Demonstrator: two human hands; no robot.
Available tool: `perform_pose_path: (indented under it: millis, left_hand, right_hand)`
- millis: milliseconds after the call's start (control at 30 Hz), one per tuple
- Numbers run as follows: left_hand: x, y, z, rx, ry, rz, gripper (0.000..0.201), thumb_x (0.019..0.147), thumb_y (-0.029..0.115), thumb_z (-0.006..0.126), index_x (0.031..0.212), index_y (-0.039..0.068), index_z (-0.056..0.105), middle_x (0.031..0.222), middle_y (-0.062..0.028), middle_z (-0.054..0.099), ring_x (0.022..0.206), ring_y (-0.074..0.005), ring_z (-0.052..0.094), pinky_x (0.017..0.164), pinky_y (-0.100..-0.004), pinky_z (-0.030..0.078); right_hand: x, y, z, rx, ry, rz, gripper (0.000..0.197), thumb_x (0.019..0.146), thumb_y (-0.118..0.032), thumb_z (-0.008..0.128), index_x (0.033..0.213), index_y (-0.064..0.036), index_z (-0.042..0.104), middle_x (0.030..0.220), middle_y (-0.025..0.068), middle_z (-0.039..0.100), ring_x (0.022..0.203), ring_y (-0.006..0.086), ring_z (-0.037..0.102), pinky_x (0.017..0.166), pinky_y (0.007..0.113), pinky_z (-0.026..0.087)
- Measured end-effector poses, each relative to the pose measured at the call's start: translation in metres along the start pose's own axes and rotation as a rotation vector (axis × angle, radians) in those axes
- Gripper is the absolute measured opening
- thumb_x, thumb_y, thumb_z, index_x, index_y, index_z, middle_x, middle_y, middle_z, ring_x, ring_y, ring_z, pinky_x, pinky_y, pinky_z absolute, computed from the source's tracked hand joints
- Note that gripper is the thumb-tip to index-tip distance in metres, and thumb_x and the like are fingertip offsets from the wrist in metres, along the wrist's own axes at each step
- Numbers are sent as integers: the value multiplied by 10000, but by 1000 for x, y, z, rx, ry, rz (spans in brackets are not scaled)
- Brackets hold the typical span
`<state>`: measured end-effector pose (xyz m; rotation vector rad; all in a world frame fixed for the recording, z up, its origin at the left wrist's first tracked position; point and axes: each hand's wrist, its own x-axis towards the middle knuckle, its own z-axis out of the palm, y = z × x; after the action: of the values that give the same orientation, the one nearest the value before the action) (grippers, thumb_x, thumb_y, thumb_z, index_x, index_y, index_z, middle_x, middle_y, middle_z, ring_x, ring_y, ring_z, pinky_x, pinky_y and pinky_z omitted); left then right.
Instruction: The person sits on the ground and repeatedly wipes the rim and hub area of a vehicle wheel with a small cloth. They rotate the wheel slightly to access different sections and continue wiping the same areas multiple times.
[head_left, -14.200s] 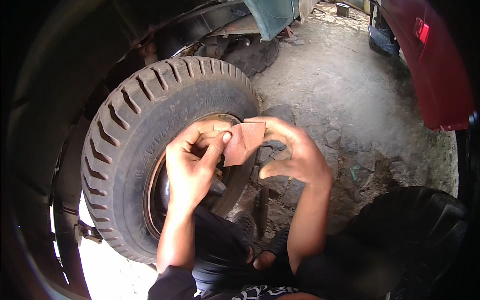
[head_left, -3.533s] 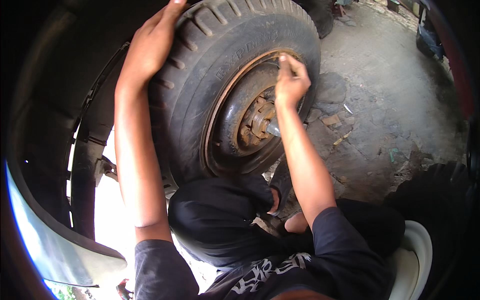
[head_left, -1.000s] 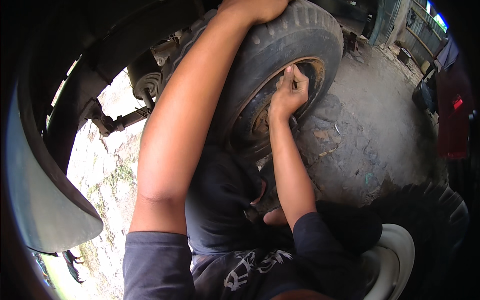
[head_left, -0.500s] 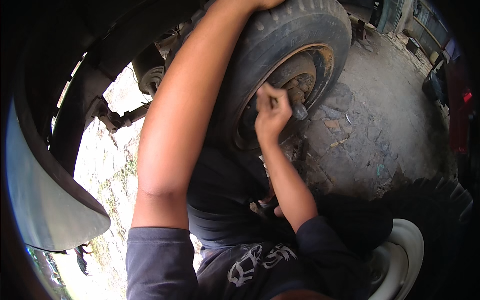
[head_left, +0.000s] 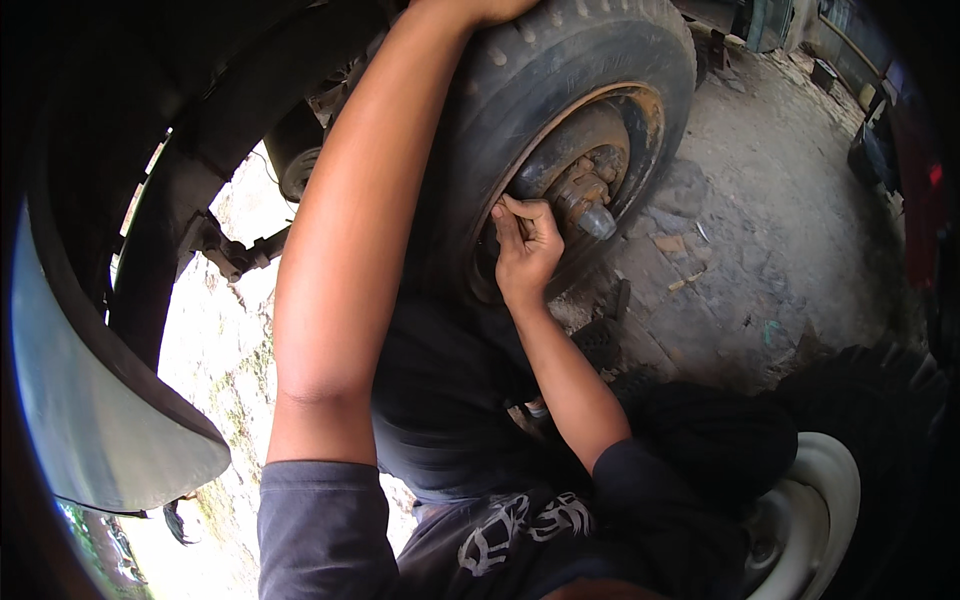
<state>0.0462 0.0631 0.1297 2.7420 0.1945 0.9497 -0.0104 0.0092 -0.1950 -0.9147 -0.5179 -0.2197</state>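
A large black truck tyre [head_left: 620, 75] stands upright ahead of me, and its rusty rim [head_left: 575, 100] surrounds a brown hub with a grey cap [head_left: 597, 221] sticking out. At the top edge of the view, my left hand [head_left: 497, 8] rests against the tread; its fingers are out of sight. My right hand [head_left: 527, 245] is at the left inner side of the rim, beside the hub. Its thumb and fingers are pinched close to the rim's wall, and whatever may be between them is too small or hidden to make out.
A pale fender [head_left: 120, 400] curves along the left, with dark chassis parts above. Another tyre with a cream-white rim [head_left: 835, 500] lies at lower right. Debris, including a small stick [head_left: 686, 281], litters the grey floor [head_left: 770, 180].
My right hand has moved slightly left and down along the rim, uncovering more of the hub. My left hand stays on the tyre top. The view has shifted a little.
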Motion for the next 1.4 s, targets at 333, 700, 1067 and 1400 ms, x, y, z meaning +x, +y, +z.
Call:
perform_pose_path:
  millis: [333, 700, 1067, 1400]
  left_hand:
    - [0, 0, -2, 11, -17, -33, 659, 1005, 585, 588, 1313, 22, 741, 1337, -252, 715, 1302, -396, 657, 1123, -456, 486]
    - [7, -9, 0, 26, 4, -3, 698, 1033, 596, 547, 1365, 3, 705, 1381, -280, 681, 1351, -419, 621, 1151, -456, 466]
    - [-3, -4, -6, -96, -77, 59, 636, 1069, 547, 521, 1294, -5, 743, 1351, -267, 705, 1312, -406, 648, 1122, -462, 477]
    - [6, -15, -1, 43, 9, 2, 585, 1082, 507, 476, 1381, 61, 707, 1461, -218, 646, 1411, -398, 568, 1182, -493, 435]
  right_hand:
    - [30, -21, 4, 51, 88, 69, 97, 1024, -56, 745, 1086, 9, 707, 850, 7, 651, 696, 50, 522, 591, 228, 415]
    - [18, -6, 4, 24, 46, -11, 56, 989, 37, 750, 1030, 11, 723, 890, 20, 702, 712, 23, 572, 609, 199, 447]
    - [-1, 7, -7, 28, -22, 3, 109, 985, 17, 759, 1089, 10, 727, 886, 38, 710, 672, 59, 563, 582, 216, 432]
    - [-41, 17, -8, -61, -65, 36, 157, 937, 142, 721, 1030, 21, 760, 991, 114, 715, 736, 125, 672, 626, 253, 521]
